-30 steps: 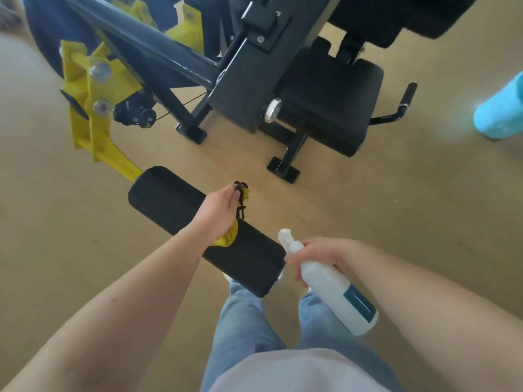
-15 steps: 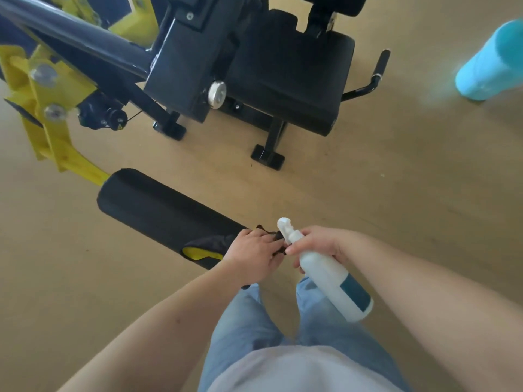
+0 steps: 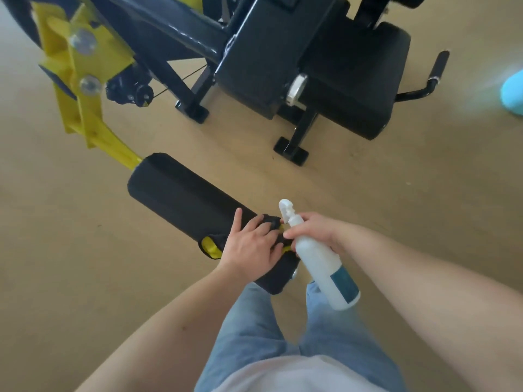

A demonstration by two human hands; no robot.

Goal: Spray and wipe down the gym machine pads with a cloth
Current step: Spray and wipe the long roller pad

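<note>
Now pressing left hand (image 3: pixel 252 244), fingers (image 3: pixel 238 219) spread flat, on black-and-yellow cloth (image 3: pixel 210 247) at near end of black cylindrical foam roller pad (image 3: pixel 181 199); gripping white plastic spray bottle (image 3: pixel 325 267) just beside that end, right hand (image 3: pixel 314 230) curled round neck, nozzle forward, lengthwise roughly along pad.

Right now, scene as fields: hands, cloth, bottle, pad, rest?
left hand: fingers spread flat, pressing cloth onto the pad's near end
right hand: grips bottle at the neck
cloth: yellow and black, mostly under left hand, on pad
bottle: white sprayer, tilted, nozzle up, close to left fingertips
pad: black roller on yellow arm
rest: black seat behind; blue object at right edge
</note>
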